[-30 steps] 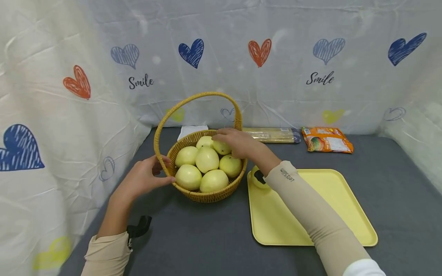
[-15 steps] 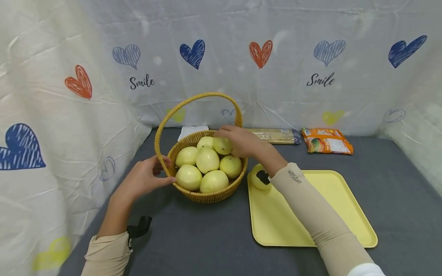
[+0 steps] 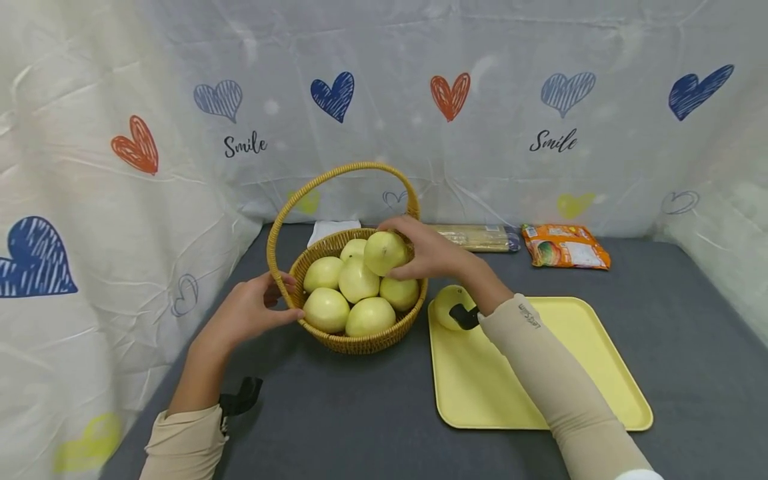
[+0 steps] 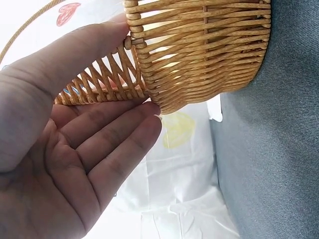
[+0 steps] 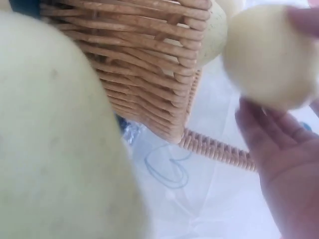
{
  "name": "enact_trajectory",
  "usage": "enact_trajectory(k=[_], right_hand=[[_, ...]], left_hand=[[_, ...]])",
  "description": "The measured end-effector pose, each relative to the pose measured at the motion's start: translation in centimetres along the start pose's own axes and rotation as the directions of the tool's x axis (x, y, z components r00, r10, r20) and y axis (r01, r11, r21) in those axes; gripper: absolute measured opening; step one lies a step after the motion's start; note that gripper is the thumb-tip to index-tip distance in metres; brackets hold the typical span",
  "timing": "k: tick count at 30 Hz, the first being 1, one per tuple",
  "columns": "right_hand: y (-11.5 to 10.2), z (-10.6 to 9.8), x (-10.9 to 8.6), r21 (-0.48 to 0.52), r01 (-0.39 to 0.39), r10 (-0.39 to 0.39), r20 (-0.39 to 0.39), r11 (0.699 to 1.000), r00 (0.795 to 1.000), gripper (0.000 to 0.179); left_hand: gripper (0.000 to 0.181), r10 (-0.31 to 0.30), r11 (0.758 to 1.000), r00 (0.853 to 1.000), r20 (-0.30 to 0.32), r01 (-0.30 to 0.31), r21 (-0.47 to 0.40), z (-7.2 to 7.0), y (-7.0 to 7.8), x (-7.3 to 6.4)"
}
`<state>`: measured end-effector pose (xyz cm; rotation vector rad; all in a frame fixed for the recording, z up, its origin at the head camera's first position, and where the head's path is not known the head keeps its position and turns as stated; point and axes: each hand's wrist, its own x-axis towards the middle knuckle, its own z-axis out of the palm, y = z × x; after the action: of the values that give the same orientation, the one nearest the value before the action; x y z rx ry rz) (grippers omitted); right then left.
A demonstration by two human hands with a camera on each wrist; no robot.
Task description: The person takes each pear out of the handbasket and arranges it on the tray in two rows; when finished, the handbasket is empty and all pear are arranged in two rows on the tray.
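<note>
My right hand (image 3: 427, 248) grips a pale yellow-green pear (image 3: 384, 252), thumb on its near side, above the back right of the wicker basket (image 3: 360, 344). In the right wrist view the held pear (image 5: 271, 57) appears just outside the woven wall. Several more pears (image 3: 359, 279) are heaped in the basket. At the basket's left side my left hand (image 3: 252, 307) holds the rim by the handle's foot; the left wrist view shows the thumb (image 4: 75, 55) on one side and the fingers on the other. Another pear (image 3: 449, 303) sits at the tray's back left corner, partly behind my right wrist strap.
A yellow tray (image 3: 480, 393) lies right of the basket, under my right forearm. Along the back wall are a white cloth or paper (image 3: 336, 227), a long packet of sticks (image 3: 474, 237) and an orange packet (image 3: 565, 247). The tall basket handle (image 3: 360, 167) arches over the fruit.
My right hand has lifted the pear up from the others and drawn it slightly toward me, turning so the wrist strap shows more. The left hand keeps its hold on the basket.
</note>
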<state>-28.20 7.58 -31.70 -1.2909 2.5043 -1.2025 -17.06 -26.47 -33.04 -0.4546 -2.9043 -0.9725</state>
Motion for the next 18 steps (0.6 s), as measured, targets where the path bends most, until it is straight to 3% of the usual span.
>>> enact_trajectory(k=[4, 7, 11, 18], right_hand=[[0.0, -0.2, -1.0, 0.25, -0.014, 0.019, -0.015, 0.968, 1.0, 0.064], [-0.2, -0.4, -1.8, 0.357, -0.014, 0.025, -0.027, 0.934, 0.999, 0.062], [-0.6, -0.9, -2.6, 0.412, 0.003, 0.017, -0.044, 0.911, 0.999, 0.061], [-0.5, -1.6, -4.4, 0.397, 0.037, -0.009, -0.072, 0.917, 0.997, 0.06]], left_hand=[[0.056, 0.0, 1.0, 1.0, 0.0, 0.0, -0.004, 0.1, 0.0, 0.0], [0.056, 0.002, 1.0, 1.0, 0.0, -0.002, -0.006, 0.2, -0.1, 0.0], [0.055, 0.006, 1.0, 1.0, -0.002, -0.006, -0.012, 0.1, -0.1, -0.1], [0.057, 0.01, 1.0, 1.0, 0.006, -0.01, -0.006, 0.0, 0.0, -0.2]])
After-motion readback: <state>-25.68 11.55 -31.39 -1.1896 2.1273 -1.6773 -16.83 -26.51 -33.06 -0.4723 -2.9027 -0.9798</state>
